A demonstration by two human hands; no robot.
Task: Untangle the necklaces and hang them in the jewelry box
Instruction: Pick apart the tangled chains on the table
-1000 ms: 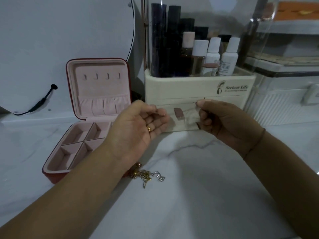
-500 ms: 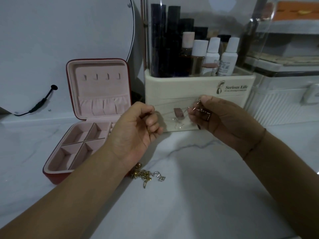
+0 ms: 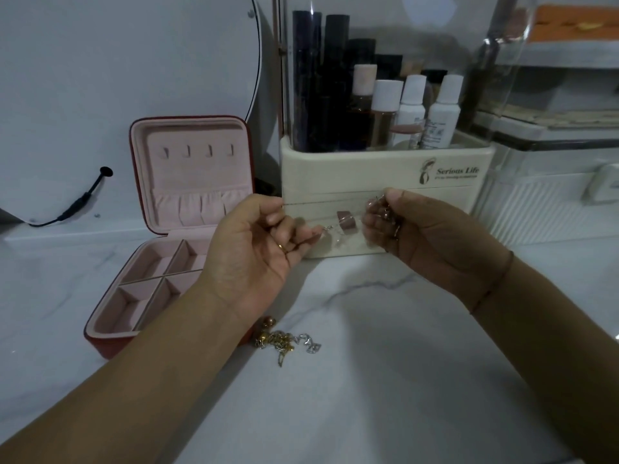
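A thin silver necklace [image 3: 330, 228] hangs between my two hands, above the marble top. My left hand [image 3: 258, 249] pinches one end of it with curled fingers. My right hand [image 3: 418, 236] holds the other end, with part of the chain bunched in its fingers. A tangle of gold and silver necklaces [image 3: 284, 341] lies on the marble, just below my left wrist. The red jewelry box [image 3: 140, 283] stands open at the left. Its pink lid is upright, and its hooks [image 3: 197, 150] are bare.
A cream cosmetics organiser [image 3: 385, 169] with bottles and dark tubes stands right behind my hands. Its drawer has a small brown handle [image 3: 345, 219]. A round mirror [image 3: 134, 78] with a black cable leans at the back left. Clear storage boxes [image 3: 552, 169] stand at the right.
My hands moved a little apart, and the silver chain now stretches between them. My left hand has turned slightly, its fingers more spread. The tangle on the marble has not moved.
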